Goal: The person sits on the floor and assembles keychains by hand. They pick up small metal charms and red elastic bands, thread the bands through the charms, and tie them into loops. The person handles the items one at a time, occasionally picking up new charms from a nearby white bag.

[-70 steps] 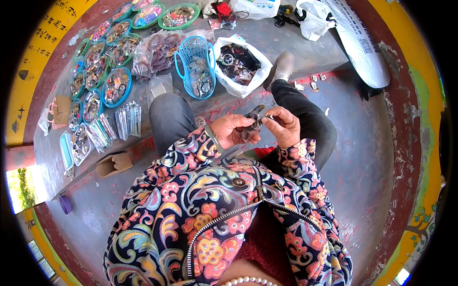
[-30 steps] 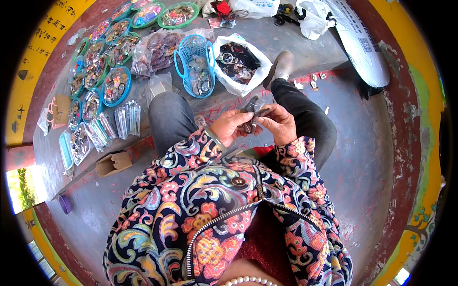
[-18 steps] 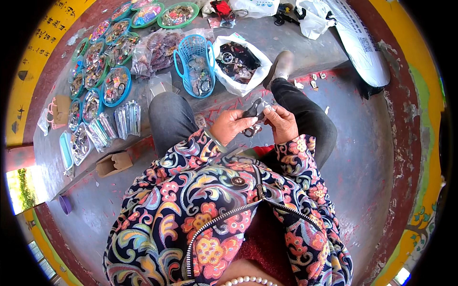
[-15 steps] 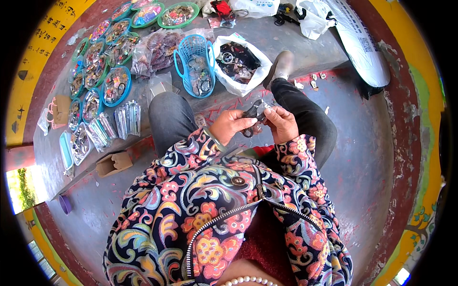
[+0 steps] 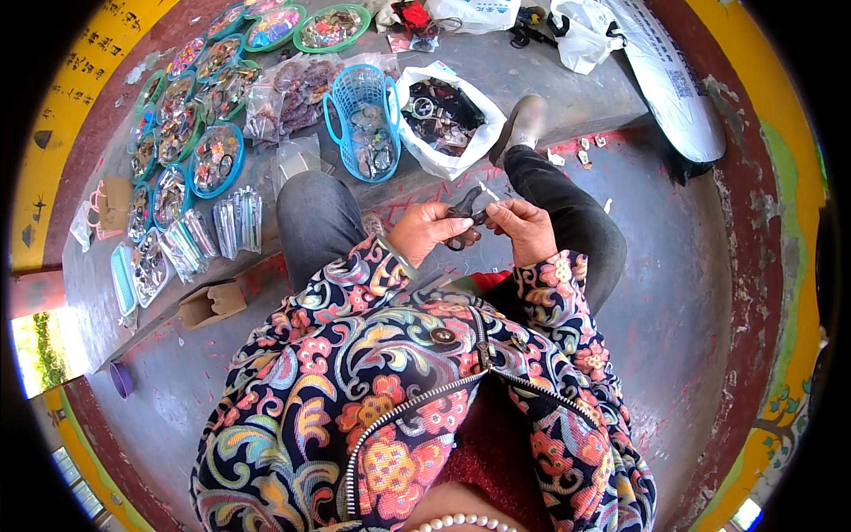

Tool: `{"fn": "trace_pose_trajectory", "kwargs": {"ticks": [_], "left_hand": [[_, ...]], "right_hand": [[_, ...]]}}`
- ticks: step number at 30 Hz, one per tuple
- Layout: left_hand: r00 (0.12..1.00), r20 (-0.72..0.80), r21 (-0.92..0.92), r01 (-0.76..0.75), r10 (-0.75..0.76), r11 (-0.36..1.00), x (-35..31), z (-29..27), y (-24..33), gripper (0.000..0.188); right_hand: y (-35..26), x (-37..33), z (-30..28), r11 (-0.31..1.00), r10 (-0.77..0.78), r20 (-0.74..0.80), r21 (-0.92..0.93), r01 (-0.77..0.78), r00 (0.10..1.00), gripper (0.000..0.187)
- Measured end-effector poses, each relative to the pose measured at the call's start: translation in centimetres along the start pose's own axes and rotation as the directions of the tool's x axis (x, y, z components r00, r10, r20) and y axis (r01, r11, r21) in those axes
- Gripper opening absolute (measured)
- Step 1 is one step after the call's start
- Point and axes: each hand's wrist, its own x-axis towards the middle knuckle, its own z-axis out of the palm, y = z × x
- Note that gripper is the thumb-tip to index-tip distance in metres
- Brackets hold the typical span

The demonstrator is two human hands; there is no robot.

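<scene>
Head view: left fingers [image 5: 449, 227] and right fingers [image 5: 505, 217] pinch one small dark item [image 5: 464, 207].
Between the knees [image 5: 319, 202], it looks light, its apparent clear film [image 5: 487, 190] probably slippery; best pinched at the ends. Beyond, a blue basket [image 5: 363, 87] and white bag [image 5: 441, 164] stand by the ledge's [image 5: 567, 99] near edge.

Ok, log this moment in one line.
left hand: holding dark item | right hand: pinching its right side | beyond: blue basket, white bag
</scene>
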Motion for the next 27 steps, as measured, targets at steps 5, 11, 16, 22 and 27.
{"fn": "trace_pose_trajectory", "kwargs": {"ticks": [5,11,16,22,27], "left_hand": [[0.998,-0.001,-0.069,0.069,-0.069,0.995,0.1,0.1,-0.2,0.023],[0.998,0.027,0.088,0.062,-0.065,0.994,0.2,-0.2,-0.9,0.02],[0.998,0.049,0.368,0.016,-0.037,0.93,0.2,0.3,-0.7,0.017],[0.996,0.09,0.105,0.018,-0.028,0.994,0.6,-0.2,-1.6,0.031],[0.989,-0.145,0.015,0.027,-0.024,1.0,0.3,-0.8,-0.1,0.043]], "right_hand": [[0.5,0.0,-0.3,0.999,-0.03,-0.015,-0.016,0.03,0.999,0.014],[-0.9,-0.2,0.9,0.985,0.089,0.045,0.142,-0.094,0.995,0.019],[0.4,-0.1,0.0,0.992,0.071,-0.01,0.101,-0.069,0.997,0.017],[-0.1,-0.3,0.2,0.986,0.101,-0.073,0.142,-0.09,0.992,0.016],[-1.8,-1.1,1.0,0.885,-0.439,-0.216,-0.274,0.377,0.872,0.011]]}}
